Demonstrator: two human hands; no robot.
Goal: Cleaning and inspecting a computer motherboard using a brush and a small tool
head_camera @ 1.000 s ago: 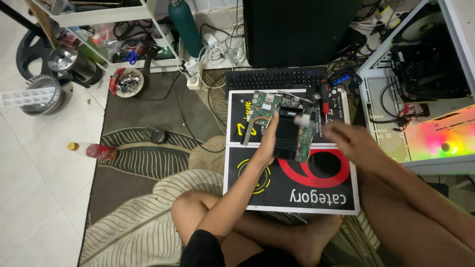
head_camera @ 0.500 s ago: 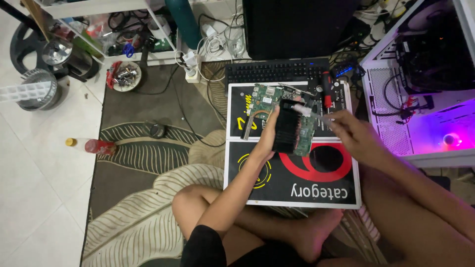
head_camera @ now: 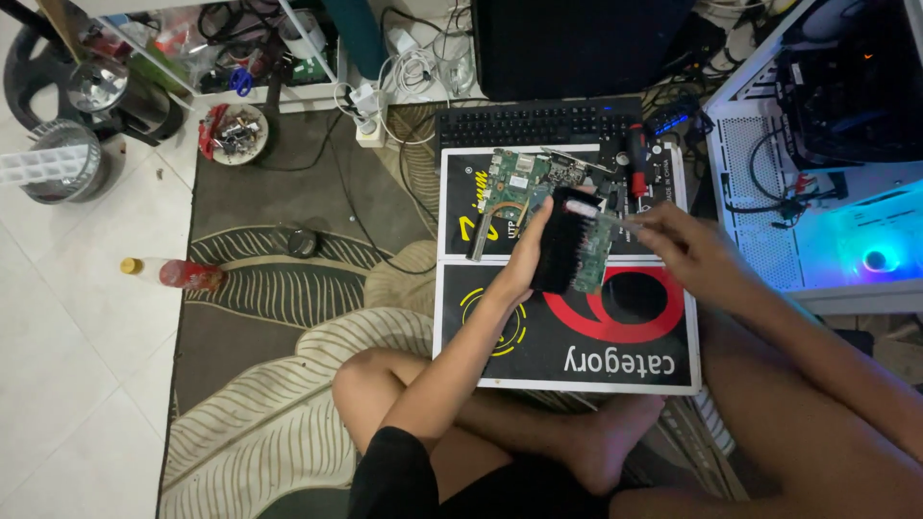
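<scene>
My left hand (head_camera: 532,248) grips a black finned heatsink on a small green circuit card (head_camera: 575,242), held upright above a black cardboard box (head_camera: 567,327) that lies across my crossed legs. My right hand (head_camera: 681,242) holds a thin silvery tool against the card's right edge; its tip is too small to make out. Behind the card a larger green circuit board (head_camera: 519,185) with copper pipes lies flat on the box. A red-handled screwdriver (head_camera: 636,157) rests at the box's far right.
A black keyboard (head_camera: 534,122) and a dark monitor (head_camera: 577,43) stand beyond the box. An open white computer case (head_camera: 827,144) glows blue at right. On the patterned rug lie a small round black object (head_camera: 302,242) and a cable; a red bottle (head_camera: 183,275) lies on the tiles.
The case lighting went from yellow-pink to purple to blue. My right hand has shifted slightly closer to the card's edge. The left hand keeps its hold.
</scene>
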